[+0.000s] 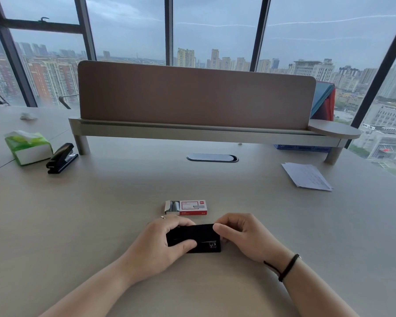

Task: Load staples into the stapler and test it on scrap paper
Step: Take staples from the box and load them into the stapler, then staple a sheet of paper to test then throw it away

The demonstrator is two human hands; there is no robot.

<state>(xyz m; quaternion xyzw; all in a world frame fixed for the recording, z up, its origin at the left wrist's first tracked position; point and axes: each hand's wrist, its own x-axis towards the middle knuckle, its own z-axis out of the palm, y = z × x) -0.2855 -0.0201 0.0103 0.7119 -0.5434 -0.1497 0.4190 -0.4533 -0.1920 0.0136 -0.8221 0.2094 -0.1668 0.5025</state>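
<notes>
A small black stapler (198,236) lies on the desk near me, held between both hands. My left hand (162,242) wraps its left end, thumb across the front. My right hand (240,234) pinches its right end with thumb and fingertips. A metal part shows at the stapler's lower right. Just behind it lies a red and white staple box (188,207), its left flap open with silver staples showing inside. White scrap paper (306,176) lies far right on the desk.
A second, larger black stapler (62,157) sits at far left beside a green tissue pack (26,146). A brown divider screen (197,94) on a raised shelf crosses the back. An oval cable port (212,157) is set in the desk middle.
</notes>
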